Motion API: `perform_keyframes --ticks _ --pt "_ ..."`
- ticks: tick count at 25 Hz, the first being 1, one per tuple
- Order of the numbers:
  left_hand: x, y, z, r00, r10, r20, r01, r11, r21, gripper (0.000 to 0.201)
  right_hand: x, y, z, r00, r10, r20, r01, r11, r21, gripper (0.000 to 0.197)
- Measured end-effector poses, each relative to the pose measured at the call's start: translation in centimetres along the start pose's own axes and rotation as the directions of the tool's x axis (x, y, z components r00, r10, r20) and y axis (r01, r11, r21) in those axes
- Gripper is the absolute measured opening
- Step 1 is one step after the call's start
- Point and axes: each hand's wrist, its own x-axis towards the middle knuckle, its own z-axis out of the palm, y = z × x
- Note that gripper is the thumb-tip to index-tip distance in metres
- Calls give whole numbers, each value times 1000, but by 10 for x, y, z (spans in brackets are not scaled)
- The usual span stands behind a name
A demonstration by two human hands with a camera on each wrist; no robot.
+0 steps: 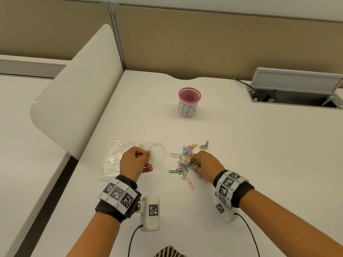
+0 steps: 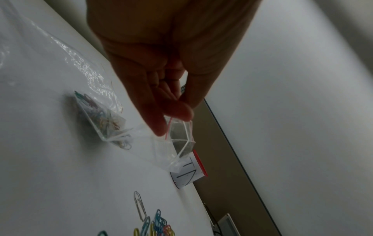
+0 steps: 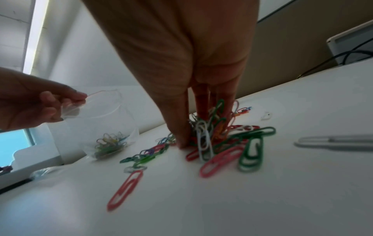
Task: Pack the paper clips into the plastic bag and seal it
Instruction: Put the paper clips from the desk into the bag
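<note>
A small clear zip bag (image 1: 157, 154) with a red-lined mouth stands on the white desk, its mouth held wide by my left hand (image 1: 137, 160), which pinches the rim (image 2: 177, 123). Several coloured clips (image 3: 110, 142) lie in its bottom. To the right lies a scattered pile of coloured paper clips (image 1: 185, 160). My right hand (image 1: 204, 162) is down in that pile, thumb and fingertips (image 3: 181, 142) closed round a bunch of clips (image 3: 210, 126). A pink clip (image 1: 190, 184) and a silver one (image 1: 174, 155) lie apart from the pile.
A second clear plastic bag (image 1: 113, 158) lies flat left of my left hand. A red-rimmed mesh cup marked BIN (image 1: 189, 102) stands further back. A cable hatch (image 1: 297, 89) is open at the far right. A white divider (image 1: 78, 93) rises on the left.
</note>
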Motion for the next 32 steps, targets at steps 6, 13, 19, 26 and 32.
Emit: perform_keyframes --ticks 6,13,19,26,32 --pt "2 4 10 1000 6 8 -6 1000 13 19 7 17 -16 978 142 -153 -76 926 371 17" --pt "4 0 16 1000 -7 6 7 1000 -7 19 12 34 -26 937 345 61 -169 291 942 13" --pt "5 -5 19 1000 -13 19 13 1000 2 17 14 40 -27 916 347 202 -183 -88 979 19" --pt "4 -5 18 1000 -3 17 3 1000 16 15 6 35 -45 891 384 241 -201 -143 969 18" --pt "2 -6 19 1000 -3 20 2 1000 18 17 -2 30 -51 888 377 263 -158 -288 945 17"
